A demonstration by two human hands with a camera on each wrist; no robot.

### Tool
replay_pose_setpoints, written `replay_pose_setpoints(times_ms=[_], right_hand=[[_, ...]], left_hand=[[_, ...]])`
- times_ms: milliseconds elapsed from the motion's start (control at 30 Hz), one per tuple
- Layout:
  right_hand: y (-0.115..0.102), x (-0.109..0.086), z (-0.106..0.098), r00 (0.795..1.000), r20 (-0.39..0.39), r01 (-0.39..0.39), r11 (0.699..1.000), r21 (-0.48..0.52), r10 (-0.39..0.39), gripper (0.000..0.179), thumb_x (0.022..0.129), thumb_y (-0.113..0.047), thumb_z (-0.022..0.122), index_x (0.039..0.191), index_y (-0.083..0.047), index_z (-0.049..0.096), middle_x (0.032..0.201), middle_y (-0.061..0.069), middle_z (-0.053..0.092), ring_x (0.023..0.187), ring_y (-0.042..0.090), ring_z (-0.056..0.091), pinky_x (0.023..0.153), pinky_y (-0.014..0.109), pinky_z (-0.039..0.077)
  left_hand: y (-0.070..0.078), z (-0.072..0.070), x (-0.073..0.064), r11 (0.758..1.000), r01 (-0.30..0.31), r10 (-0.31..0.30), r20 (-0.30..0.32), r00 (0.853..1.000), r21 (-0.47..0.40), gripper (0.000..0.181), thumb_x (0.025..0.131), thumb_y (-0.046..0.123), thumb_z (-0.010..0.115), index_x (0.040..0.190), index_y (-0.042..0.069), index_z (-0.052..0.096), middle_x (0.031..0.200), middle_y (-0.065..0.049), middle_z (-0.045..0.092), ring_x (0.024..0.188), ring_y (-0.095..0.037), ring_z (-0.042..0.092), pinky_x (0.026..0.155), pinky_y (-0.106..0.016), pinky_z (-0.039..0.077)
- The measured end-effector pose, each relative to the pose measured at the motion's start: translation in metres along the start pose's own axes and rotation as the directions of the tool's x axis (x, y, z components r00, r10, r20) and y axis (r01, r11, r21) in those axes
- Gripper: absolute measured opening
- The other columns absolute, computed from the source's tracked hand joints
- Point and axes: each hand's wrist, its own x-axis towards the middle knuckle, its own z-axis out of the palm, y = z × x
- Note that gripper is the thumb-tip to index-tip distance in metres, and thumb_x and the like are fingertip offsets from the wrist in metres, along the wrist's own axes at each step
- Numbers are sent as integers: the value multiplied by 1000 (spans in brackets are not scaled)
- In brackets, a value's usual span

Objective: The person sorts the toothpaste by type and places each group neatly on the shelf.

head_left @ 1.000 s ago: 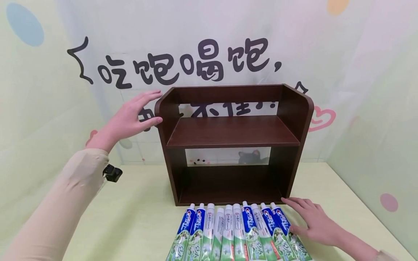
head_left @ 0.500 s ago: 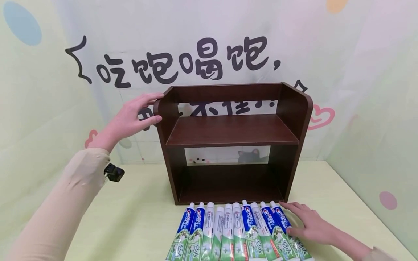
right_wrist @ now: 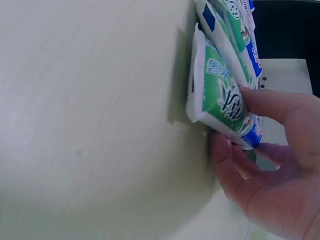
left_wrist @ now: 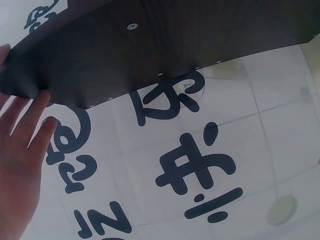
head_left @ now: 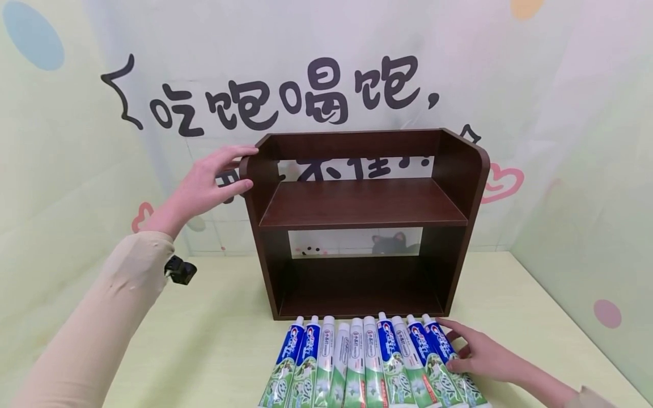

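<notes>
Ten toothpaste tubes [head_left: 357, 357] | right hand [head_left: 487, 356] pinches rightmost tube [right_wrist: 221, 92] | left hand [head_left: 204, 184] spread, touching shelf [head_left: 364, 207]

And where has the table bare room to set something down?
Bare tabletop shows between the toothpaste tubes and the left sleeve, and between the shelf unit and the right wall. Both shelves look bare. In front it is crowded: tubes lie side by side, and the right hand pinches the rightmost tube.

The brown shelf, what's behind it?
Behind the brown shelf is a white wall with black writing, plus a gray cat picture peeking through the lower gap. The shelf covers parts of both, so I can't see what else it hides.
</notes>
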Motion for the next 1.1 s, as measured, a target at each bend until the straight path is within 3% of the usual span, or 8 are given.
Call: replay_pose_setpoints(times_ms=[133, 267, 367, 500, 667, 933, 1100], right_hand=[[-6, 2, -1, 999, -19, -46, 999, -18, 46, 86, 81, -20, 80, 150, -1, 32, 115, 18, 62, 90, 22, 63, 80, 45, 59], [-10, 4, -1, 995, -44, -92, 994, -63, 89, 85, 78, -21, 82, 147, 0, 37, 99, 9, 65, 86, 20, 61, 73, 37, 56], [-11, 7, -1, 993, -52, -109, 988, -112, 104, 82, 76, -23, 82, 143, 1, 42, 91, 6, 64, 82, 19, 58, 69, 31, 52], [-13, 8, -1, 994, -45, -106, 986, -132, 101, 77, 75, -21, 80, 139, 4, 44, 89, 6, 66, 79, 19, 58, 66, 30, 52], [-17, 5, -2, 990, -16, -144, 986, -84, 144, 74, 75, -18, 80, 136, 3, 44, 88, 8, 64, 75, 18, 59, 57, 32, 56], [-16, 1, -9, 981, 64, -183, 983, -19, 184, 69, 80, -17, 77, 136, 7, 44, 87, 9, 64, 71, 18, 60, 61, 31, 56], [-13, -1, -13, 976, 137, -175, 983, 50, 167, 68, 83, -14, 71, 139, 7, 38, 90, 10, 65, 71, 19, 62, 62, 34, 58]], left_hand=[[1, 0, 0, 1000, 11, -11, -1, 1000, -13, 55, 90, 16, 72, 142, 22, 53, 146, 2, 52, 122, -22, 60, 108, -23, 47], [2, 0, 1, 999, 28, -29, -6, 1000, -44, 54, 90, 15, 72, 141, 23, 53, 148, 2, 51, 126, -25, 59, 108, -15, 44], [3, 1, 1, 996, 44, -45, -8, 999, -71, 54, 90, 15, 72, 140, 24, 54, 148, 2, 51, 127, -25, 58, 101, -2, 39], [4, 0, 2, 994, 61, -61, 1, 998, -87, 54, 90, 15, 73, 140, 23, 55, 146, 3, 52, 126, -24, 59, 101, -3, 39], [3, -2, 2, 992, 81, -80, 18, 997, -96, 55, 88, 14, 74, 139, 23, 56, 145, 3, 52, 124, -25, 61, 102, -6, 41], [3, -3, 4, 991, 74, -71, 35, 997, -110, 55, 87, 13, 75, 138, 19, 55, 143, 1, 54, 111, 9, 55, 102, -8, 42], [4, -4, 5, 991, 84, -79, 44, 996, -107, 55, 87, 14, 75, 139, 19, 54, 144, 1, 54, 111, 13, 54, 102, -7, 42]])
